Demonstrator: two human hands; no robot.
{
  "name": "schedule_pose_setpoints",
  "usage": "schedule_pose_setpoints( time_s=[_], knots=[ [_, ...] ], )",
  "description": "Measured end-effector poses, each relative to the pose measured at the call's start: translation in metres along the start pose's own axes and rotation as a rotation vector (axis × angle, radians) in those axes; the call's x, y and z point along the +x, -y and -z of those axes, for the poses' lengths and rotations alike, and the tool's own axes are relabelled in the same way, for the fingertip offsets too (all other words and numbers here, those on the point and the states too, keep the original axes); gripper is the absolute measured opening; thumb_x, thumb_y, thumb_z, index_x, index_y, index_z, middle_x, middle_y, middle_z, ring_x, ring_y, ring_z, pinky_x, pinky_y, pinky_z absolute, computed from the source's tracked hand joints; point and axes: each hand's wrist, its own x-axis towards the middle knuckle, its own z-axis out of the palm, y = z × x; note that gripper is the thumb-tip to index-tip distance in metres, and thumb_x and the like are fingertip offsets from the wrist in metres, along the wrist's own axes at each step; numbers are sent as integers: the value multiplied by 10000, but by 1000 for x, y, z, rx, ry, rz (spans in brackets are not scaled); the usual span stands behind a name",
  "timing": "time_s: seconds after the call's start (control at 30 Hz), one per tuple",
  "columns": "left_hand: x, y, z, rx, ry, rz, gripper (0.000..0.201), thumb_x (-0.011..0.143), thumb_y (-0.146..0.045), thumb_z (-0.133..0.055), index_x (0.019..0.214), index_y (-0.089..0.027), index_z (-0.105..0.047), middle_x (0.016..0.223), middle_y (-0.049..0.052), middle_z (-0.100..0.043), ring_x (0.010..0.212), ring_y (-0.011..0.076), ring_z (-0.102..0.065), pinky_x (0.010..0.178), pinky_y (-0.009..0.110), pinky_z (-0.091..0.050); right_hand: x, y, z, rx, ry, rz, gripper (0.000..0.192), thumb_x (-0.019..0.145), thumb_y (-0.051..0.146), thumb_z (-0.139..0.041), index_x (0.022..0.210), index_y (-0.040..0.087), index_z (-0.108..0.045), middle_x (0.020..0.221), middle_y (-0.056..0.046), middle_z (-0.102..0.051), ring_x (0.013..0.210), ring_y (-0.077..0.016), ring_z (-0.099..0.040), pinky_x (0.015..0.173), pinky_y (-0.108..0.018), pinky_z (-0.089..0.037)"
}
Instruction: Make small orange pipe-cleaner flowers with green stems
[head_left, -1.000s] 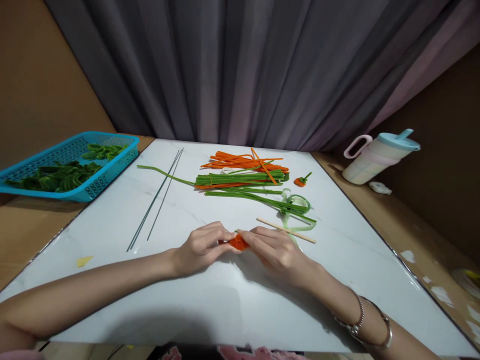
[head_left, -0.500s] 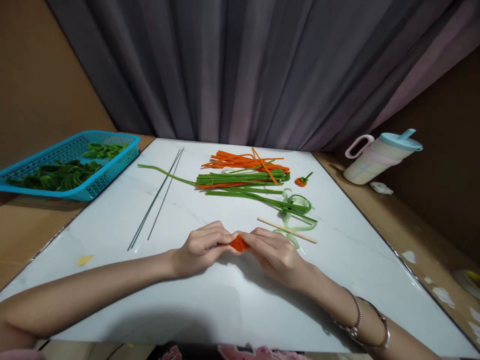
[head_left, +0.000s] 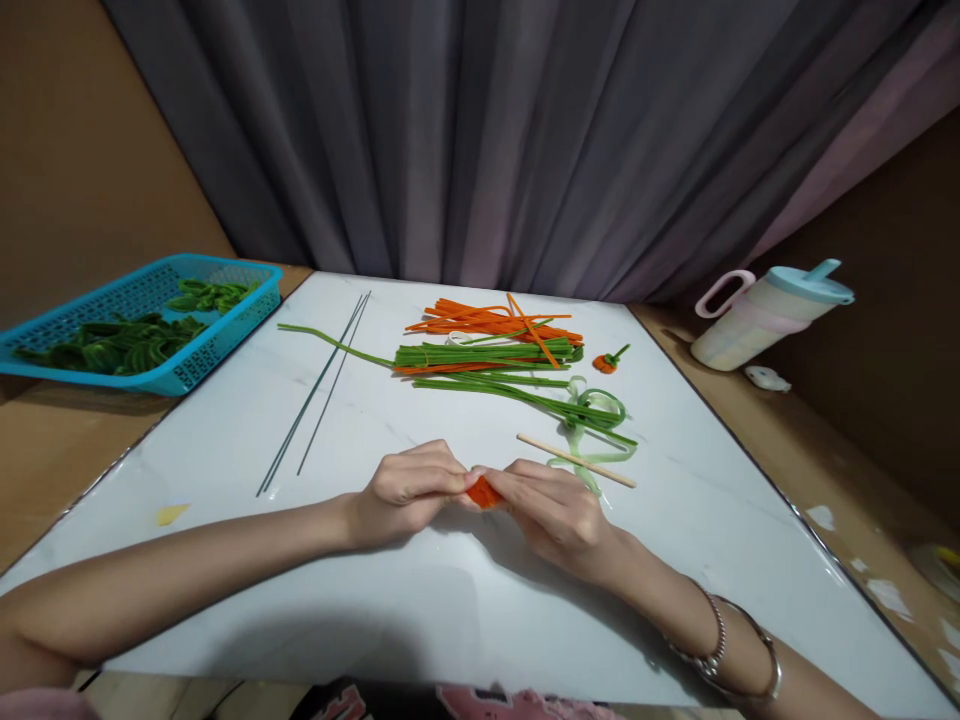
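Between my fingertips is a small orange fuzzy piece [head_left: 484, 492], which looks like shaped pipe cleaner. My left hand [head_left: 420, 490] pinches it from the left, and my right hand [head_left: 555, 512] pinches it from the right; the fingers cover much of it. Just beyond my right hand lies a thin wooden stick [head_left: 577, 461] across a translucent green ribbon [head_left: 581, 440]. Farther back rest green pipe cleaners [head_left: 480, 355] in a bundle and a pile of orange pipe cleaners [head_left: 472, 318]. A small orange pumpkin-like figure with a green stem [head_left: 605, 363] sits to their right.
A blue basket [head_left: 161, 380] holding green leaf-like pieces stands at the left. Thin dark wires [head_left: 311, 400] lie left of centre, near a yellow scrap [head_left: 172, 514]. At the right are a tumbler [head_left: 761, 315], a white object [head_left: 766, 379] and paper scraps [head_left: 889, 597] beyond the table edge.
Both hands stay pinched on the orange piece, with only a slight shift of the fingers around it. The view has moved a little; the things on the table lie as before.
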Motion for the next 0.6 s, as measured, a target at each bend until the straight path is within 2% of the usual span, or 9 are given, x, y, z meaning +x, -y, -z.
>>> schedule_pose_setpoints(
  time_s=[0.23, 0.43, 0.6],
  knots=[
    [0, -4, 0, 143, 7, -70, 227, 839, -10, -509, 1010, -127, -602, 750, 91, -663, 648, 138, -599, 578, 290, -515, -3, 3, -3, 16, -42, -1, 483, 807, -40, -412, 1266, 107, -449, 814, -93, -644, 652, -156, -506, 524, -271, -478],
    [-2, -8, -2, 228, 7, -122, 219, 814, 19, -511, 985, -101, -575, 729, 89, -641, 624, 134, -566, 541, 276, -488, -1, 7, -5, -21, -80, 16, 394, 806, -36, -421, 1175, 79, -501, 749, -94, -644, 620, -157, -529, 501, -270, -469],
    [-1, -8, -3, 241, 1, -112, 217, 818, 14, -486, 968, -112, -578, 721, 79, -639, 603, 132, -560, 529, 272, -480, 1, 9, -7, -44, -80, -3, 377, 809, -29, -404, 1148, 92, -514, 716, -82, -640, 587, -153, -536, 481, -264, -453]
  ],
)
